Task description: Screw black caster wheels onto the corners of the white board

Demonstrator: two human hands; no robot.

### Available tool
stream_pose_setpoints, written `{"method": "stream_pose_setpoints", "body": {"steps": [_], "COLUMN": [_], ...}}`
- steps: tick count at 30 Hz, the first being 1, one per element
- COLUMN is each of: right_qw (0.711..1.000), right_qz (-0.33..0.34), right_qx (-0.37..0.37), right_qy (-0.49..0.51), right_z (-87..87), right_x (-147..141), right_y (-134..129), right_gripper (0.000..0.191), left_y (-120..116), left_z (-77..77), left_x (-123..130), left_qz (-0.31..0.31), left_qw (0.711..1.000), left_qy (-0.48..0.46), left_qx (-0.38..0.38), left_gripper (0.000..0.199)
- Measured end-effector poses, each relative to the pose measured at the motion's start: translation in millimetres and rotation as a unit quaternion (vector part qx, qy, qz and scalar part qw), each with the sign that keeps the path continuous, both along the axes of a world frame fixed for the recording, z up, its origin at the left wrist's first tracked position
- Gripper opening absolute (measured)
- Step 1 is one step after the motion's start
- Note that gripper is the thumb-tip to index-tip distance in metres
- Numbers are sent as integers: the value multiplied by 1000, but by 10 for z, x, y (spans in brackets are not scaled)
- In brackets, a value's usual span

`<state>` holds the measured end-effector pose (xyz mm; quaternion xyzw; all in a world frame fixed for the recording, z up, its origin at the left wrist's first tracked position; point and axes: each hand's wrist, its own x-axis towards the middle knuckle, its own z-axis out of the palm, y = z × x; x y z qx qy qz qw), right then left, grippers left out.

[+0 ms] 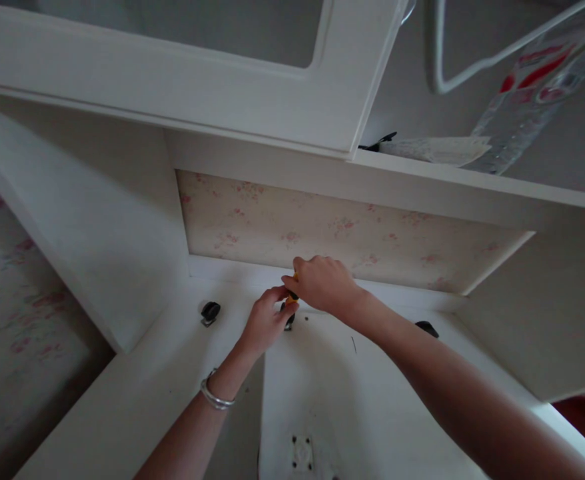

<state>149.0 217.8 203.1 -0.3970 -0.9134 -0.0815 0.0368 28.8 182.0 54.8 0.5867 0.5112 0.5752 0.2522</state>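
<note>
A small yellow and black tool (292, 297), perhaps a screwdriver, stands between my two hands above a white surface. My right hand (324, 280) is closed round its upper end. Lower down, the thumb and fingers of my left hand (267, 320), with a silver bracelet on the wrist, pinch the same tool. Just beneath my left fingertips sits a black fitting with a metal part (288, 325), partly covered by the hand. Another black fitting (210, 312) is to the left, and a third dark one (426, 329) shows behind my right forearm.
White cabinet panels (122, 220) rise on both sides. Overhead are a glazed cabinet door (182, 87) and a shelf holding a plastic bottle package (527, 100) and papers (437, 149). Floral wallpaper (322, 223) lines the back. A small square plate (302, 453) lies at the bottom.
</note>
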Motion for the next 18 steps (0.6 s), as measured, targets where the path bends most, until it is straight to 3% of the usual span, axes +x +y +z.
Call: {"method": "stream_pose_setpoints", "body": {"steps": [3, 6, 9, 13, 15, 18], "right_qw": [995, 986, 990, 1000, 1000, 998], "right_qz": [84, 137, 110, -2, -19, 24], "right_qx": [-53, -95, -84, -12, 0, -23], "right_qy": [-16, -24, -25, -13, -21, -45], "right_z": [76, 114, 79, 4, 1, 47], "right_x": [64, 98, 69, 9, 9, 50], "right_y": [33, 60, 27, -46, -41, 16], "right_gripper": [25, 31, 28, 61, 57, 38], "left_y": [-61, -83, -43, 27, 32, 3], "left_z": [54, 99, 104, 91, 99, 126], "left_x": [-30, -72, -83, -40, -21, -25], "left_qz": [-43, -57, -40, -11, -19, -55], "left_qw": [999, 998, 999, 999, 999, 998], "left_qy": [4, 2, 15, 33, 36, 37], "left_qx": [2, 7, 5, 10, 14, 9], "left_gripper": [30, 37, 24, 12, 16, 21]}}
